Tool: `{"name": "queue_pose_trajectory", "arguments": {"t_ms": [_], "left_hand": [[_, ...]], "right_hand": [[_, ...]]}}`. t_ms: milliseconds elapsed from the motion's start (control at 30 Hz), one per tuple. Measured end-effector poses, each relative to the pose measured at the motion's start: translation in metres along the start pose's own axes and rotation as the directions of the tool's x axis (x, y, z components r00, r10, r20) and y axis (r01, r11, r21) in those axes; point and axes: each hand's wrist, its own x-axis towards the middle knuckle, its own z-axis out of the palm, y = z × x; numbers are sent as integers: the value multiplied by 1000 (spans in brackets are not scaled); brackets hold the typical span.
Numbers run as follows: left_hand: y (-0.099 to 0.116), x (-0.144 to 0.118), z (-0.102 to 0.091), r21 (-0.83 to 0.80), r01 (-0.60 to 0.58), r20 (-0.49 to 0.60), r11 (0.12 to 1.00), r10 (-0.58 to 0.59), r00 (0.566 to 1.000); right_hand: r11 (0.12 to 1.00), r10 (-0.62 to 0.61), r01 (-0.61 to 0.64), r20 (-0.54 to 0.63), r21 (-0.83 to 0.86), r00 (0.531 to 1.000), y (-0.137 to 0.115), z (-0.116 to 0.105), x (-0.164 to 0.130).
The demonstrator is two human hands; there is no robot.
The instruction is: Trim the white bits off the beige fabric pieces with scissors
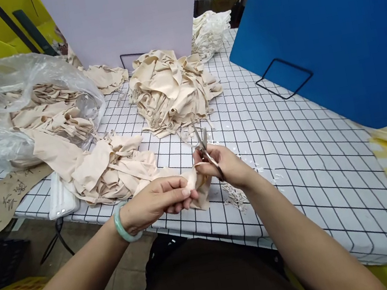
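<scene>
My left hand (158,202) pinches a beige fabric piece (197,190) near the table's front edge; a pale green bangle sits on that wrist. My right hand (229,163) grips metal scissors (202,146), blades pointing up and away, just above the fabric piece. A loose heap of beige fabric (108,170) lies to the left of my hands. A taller stack of beige fabric pieces (169,89) stands farther back at the centre. Small offcuts (234,196) lie on the cloth by my right wrist.
A clear plastic bag (3,108) holding more beige fabric lies at the left. The table (291,147) has a white grid-patterned cover. A blue board (337,24) stands at the right, a pale board (126,17) at the back, white fabric (211,32) behind.
</scene>
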Motion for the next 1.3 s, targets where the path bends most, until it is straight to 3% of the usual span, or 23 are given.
{"name": "queue_pose_trajectory", "arguments": {"t_ms": [167,333,433,500,567,633,700,767,833,900,967,1067,1167,1300], "left_hand": [[6,-8,5,266,-130,-64,955,152,986],[11,-15,8,390,-148,-126,909,212,969],[15,-18,10,474,-175,-109,863,255,961],[18,-18,14,619,-297,-58,727,419,906],[20,-15,20,737,-424,18,527,611,791],[18,-9,25,747,-508,42,429,732,680],[12,-2,27,671,-553,-50,494,774,631],[2,6,27,561,-555,-206,614,753,625],[-8,11,26,501,-522,-326,690,709,625],[-17,15,27,510,-493,-363,705,696,620],[-23,18,30,553,-491,-336,673,719,609],[-28,25,39,621,-494,-263,609,755,600],[-32,31,47,669,-489,-196,560,767,611],[-35,35,53,699,-497,-136,514,778,613]], "right_hand": [[994,91,-86,-83,63,992,13,5,9],[989,41,-44,21,143,999,4,-2,7],[973,35,-46,50,226,998,-4,-8,8],[961,39,-55,64,273,997,-4,-4,12],[953,46,-70,88,293,995,1,10,16],[953,58,-85,100,290,993,8,30,18],[953,67,-95,108,286,992,16,46,17],[956,80,-106,105,275,991,22,51,9],[979,79,-85,40,183,996,24,43,-3],[999,30,-34,-95,-41,995,25,29,-21],[951,-71,6,-200,-308,977,23,15,-40],[819,-206,44,-222,-572,953,18,9,-65],[727,-275,61,-208,-683,939,15,11,-81],[709,-246,29,-209,-705,946,13,10,-89]]}}
